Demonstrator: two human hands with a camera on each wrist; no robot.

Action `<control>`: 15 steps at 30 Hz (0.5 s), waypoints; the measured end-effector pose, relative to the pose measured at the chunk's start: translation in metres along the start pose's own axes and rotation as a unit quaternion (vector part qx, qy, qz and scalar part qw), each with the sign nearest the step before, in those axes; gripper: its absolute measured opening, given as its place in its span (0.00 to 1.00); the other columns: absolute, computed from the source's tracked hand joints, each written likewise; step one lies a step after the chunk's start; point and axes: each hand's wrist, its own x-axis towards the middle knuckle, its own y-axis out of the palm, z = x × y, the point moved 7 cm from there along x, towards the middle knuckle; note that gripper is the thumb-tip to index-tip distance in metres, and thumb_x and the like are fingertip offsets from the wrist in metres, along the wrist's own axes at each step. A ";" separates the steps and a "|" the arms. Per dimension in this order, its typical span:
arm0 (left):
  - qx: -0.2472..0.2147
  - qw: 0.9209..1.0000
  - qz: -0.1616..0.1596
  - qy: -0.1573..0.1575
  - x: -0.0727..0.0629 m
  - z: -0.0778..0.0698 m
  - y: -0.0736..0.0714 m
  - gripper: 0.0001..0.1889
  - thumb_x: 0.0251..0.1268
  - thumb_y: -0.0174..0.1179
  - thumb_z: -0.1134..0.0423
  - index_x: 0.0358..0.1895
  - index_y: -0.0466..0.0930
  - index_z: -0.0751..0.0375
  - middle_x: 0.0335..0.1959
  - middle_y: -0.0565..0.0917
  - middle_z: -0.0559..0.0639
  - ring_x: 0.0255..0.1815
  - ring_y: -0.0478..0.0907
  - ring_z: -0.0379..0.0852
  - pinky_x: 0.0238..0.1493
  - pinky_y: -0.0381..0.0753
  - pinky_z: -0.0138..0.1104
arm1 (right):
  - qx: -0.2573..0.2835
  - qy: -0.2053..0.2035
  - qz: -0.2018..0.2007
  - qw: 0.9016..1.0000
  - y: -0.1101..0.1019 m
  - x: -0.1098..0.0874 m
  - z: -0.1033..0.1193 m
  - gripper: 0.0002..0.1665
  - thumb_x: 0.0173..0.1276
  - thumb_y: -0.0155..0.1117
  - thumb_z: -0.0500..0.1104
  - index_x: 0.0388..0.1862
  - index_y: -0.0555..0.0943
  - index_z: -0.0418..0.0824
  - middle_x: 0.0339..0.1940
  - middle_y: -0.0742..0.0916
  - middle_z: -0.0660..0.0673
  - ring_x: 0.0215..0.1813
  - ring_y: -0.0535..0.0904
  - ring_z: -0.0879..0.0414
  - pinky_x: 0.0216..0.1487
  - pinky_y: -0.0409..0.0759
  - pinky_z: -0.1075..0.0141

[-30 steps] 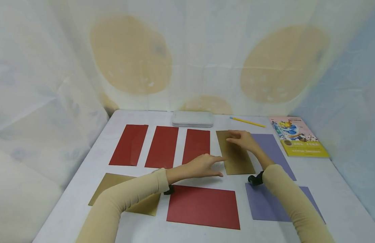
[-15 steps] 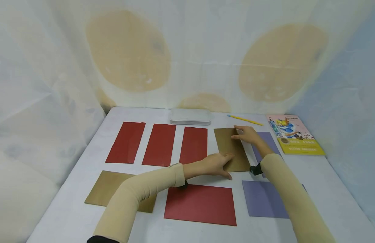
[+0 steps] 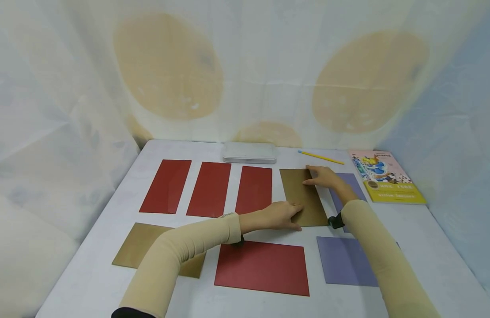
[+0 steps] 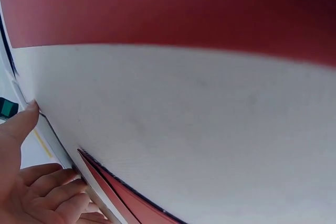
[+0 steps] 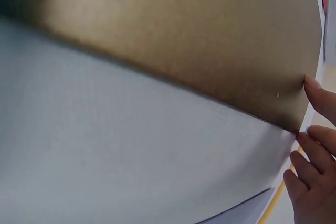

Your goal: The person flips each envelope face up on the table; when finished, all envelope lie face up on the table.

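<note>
A gold rectangular card point(image 3: 304, 194) lies between the hands, right of the middle of the table. Its lower left corner is touched by the left hand point(image 3: 278, 215), thumb and forefinger spread apart. At its upper right corner is the right hand point(image 3: 326, 177), thumb on the card and forefinger at the far edge. In the right wrist view the thumb point(image 5: 321, 98) and fingertips meet the gold card point(image 5: 210, 35) apart from each other. The left wrist view shows the left hand point(image 4: 42, 182) at the side, with its thumb stretched out; the gold card is hard to make out there.
Three red cards point(image 3: 207, 187) stand in a row to the left. Nearer lie another gold card point(image 3: 141, 243), partly under the left sleeve, a wide red card point(image 3: 262, 269) and a purple card point(image 3: 344, 260). Behind are a flat case point(image 3: 250, 153), a pencil point(image 3: 320, 157) and a book point(image 3: 384, 174).
Both hands have shifted right relative to the gold card, the left reaching its lower left corner and the right its upper right corner. The last half second shows hardly any movement.
</note>
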 end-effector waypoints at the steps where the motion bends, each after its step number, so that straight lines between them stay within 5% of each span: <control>1: 0.003 1.000 0.001 0.000 0.000 0.000 0.000 0.36 0.61 0.64 0.43 0.67 0.69 0.60 0.60 0.78 0.52 0.55 0.78 0.43 0.46 0.78 0.29 | 0.001 0.000 -0.001 1.000 0.000 0.000 0.000 0.47 0.66 0.67 0.52 0.72 0.59 0.28 0.69 0.65 0.25 0.69 0.59 0.30 0.66 0.60 0.41; 6: 0.012 1.000 -0.006 -0.008 -0.002 0.001 -0.001 0.36 0.61 0.63 0.43 0.67 0.69 0.60 0.62 0.76 0.52 0.57 0.77 0.44 0.46 0.79 0.31 | 0.002 -0.003 -0.003 1.000 0.001 0.002 -0.002 0.47 0.65 0.67 0.51 0.72 0.59 0.28 0.69 0.65 0.25 0.69 0.60 0.29 0.65 0.60 0.40; 15: 0.071 0.997 -0.028 -0.003 -0.003 0.002 -0.005 0.34 0.58 0.64 0.39 0.59 0.76 0.62 0.46 0.82 0.49 0.36 0.80 0.39 0.30 0.79 0.30 | -0.001 -0.013 -0.037 0.999 -0.006 -0.001 0.000 0.43 0.64 0.68 0.50 0.69 0.65 0.28 0.66 0.70 0.26 0.66 0.64 0.29 0.63 0.63 0.41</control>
